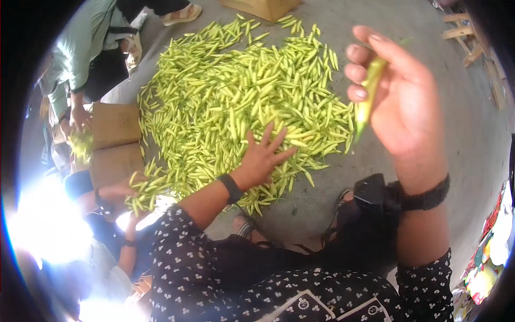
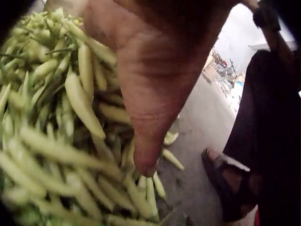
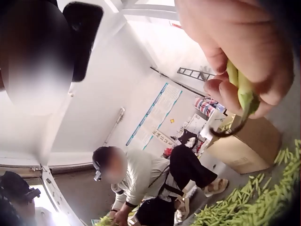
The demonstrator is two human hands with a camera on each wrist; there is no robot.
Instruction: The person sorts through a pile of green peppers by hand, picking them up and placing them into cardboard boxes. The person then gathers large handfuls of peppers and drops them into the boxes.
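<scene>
Pale green chili peppers lie in a wide pile (image 1: 214,91) on the grey floor. My left hand (image 1: 263,161) rests on the near side of this pile with its fingers spread. In the left wrist view its thumb points down among the peppers (image 2: 84,103). Raised to the right of the pile, my right hand (image 1: 405,102) holds a single chili pepper (image 1: 372,86) between thumb and curled fingers. The right wrist view shows the green cap and curved stem of that chili pepper (image 3: 247,96) sticking out of the hand.
An upright cardboard box (image 1: 115,142) stands at the pile's left edge, another box (image 1: 263,6) at its far side. A person in a light green top (image 1: 88,40) bends over peppers at the left. Nearer, another person's hands hold several peppers (image 1: 145,193). Wooden stools (image 1: 461,32) are far right.
</scene>
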